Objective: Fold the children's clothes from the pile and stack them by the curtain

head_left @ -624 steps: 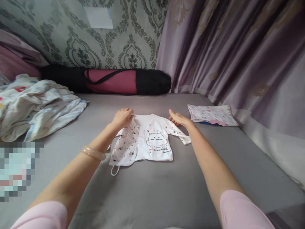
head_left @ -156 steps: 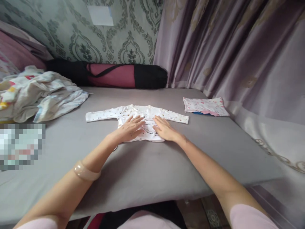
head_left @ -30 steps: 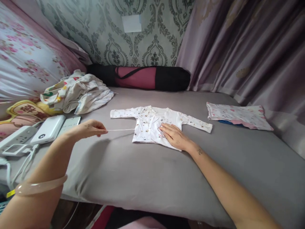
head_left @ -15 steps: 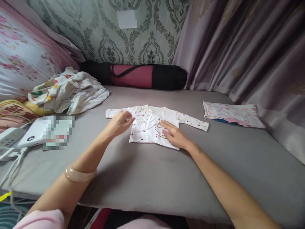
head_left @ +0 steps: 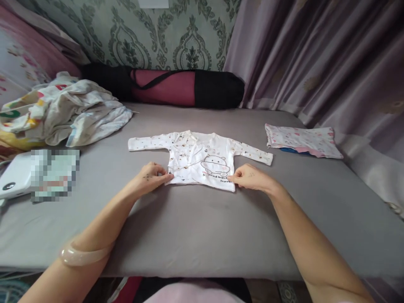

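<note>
A small white baby shirt (head_left: 202, 158) lies spread flat on the grey sheet, its sleeves stretched out to both sides. Small prints cover its left half and sleeves, and an outlined animal with lettering shows on the right half. My left hand (head_left: 153, 176) pinches the lower left corner of the shirt between thumb and fingers. At the lower right edge, beside the lettering, my right hand (head_left: 251, 176) has its fingers closed on the fabric. A pale bangle (head_left: 85, 256) sits on my left forearm.
Folded pink-and-white clothes (head_left: 303, 141) lie at the right. A rumpled cloth pile (head_left: 72, 109) is at the back left, near a white power bank (head_left: 22, 172) and a blurred-out item (head_left: 57, 174). A long black-and-maroon bag (head_left: 164, 87) lies along the wall.
Both hands have moved from on top of the shirt to its lower corners and closed on the fabric. The shirt's front lies smoother, and the view has tilted down slightly.
</note>
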The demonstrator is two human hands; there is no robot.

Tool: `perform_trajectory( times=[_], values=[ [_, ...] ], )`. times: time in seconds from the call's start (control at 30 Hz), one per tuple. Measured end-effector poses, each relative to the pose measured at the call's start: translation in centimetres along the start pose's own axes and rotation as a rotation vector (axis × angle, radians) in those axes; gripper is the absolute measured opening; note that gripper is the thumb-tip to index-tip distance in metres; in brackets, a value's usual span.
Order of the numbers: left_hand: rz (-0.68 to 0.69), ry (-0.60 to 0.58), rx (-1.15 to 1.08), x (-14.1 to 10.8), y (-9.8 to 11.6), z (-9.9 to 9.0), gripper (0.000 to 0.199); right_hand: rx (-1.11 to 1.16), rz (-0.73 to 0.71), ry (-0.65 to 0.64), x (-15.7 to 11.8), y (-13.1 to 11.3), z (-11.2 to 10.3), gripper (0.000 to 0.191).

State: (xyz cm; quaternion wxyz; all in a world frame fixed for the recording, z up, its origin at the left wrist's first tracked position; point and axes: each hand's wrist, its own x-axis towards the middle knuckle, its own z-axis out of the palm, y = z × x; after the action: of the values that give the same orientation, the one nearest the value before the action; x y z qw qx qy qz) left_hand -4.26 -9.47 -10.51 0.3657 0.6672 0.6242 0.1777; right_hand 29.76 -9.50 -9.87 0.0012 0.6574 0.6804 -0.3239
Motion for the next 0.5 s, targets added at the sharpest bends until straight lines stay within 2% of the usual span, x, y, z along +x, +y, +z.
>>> perform_trajectory(
  times=[0.1, 0.27, 0.37, 0.5],
  values=[
    [-0.118, -0.018, -0.149, -0.1, 0.0, 0.2, 0.043, 0.072, -0.009, -0.015, -0.1, -0.6, 0.2, 0.038],
    [-0.151, 0.016, -0.33, -0.1, -0.2, 0.5, 0.042, 0.332, 0.071, -0.081, -0.7, -1.4, -0.2, 0.037],
    [-0.125, 0.029, -0.431, -0.1, -0.1, 0.6, 0.042, 0.437, -0.025, -0.134, -1.2, -1.3, -0.9, 0.04],
    [-0.044, 0.005, -0.488, -0.1, -0.1, 0.3, 0.041, 0.397, -0.21, -0.299, -2.0, -0.9, -2.1, 0.033]
  ],
)
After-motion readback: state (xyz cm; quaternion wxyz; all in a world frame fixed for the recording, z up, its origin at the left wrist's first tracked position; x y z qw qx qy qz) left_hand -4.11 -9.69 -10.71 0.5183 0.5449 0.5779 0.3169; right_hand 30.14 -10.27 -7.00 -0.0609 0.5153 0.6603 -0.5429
